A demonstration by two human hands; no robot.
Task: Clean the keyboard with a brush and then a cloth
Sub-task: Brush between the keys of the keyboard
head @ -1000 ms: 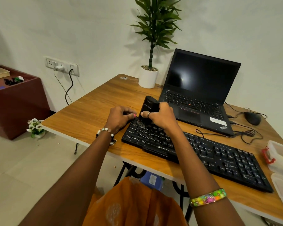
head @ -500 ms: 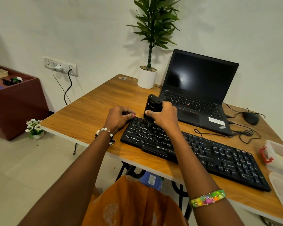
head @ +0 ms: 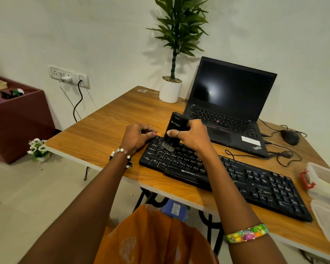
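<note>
Brushing step in hand: right hand (head: 193, 136) grips the brush (head: 172, 130), bristles on the keyboard (head: 227, 176)'s left end. Left hand (head: 138, 137), fingers curled, steadies that end. Next: sweep rightward along the keys; cloth not visible.

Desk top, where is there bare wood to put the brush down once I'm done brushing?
Bare wood lies left of the keyboard, from the left hand to the desk edge, and back toward the plant pot. It is crowded on the right: laptop, mouse, cables and plastic boxes.
</note>
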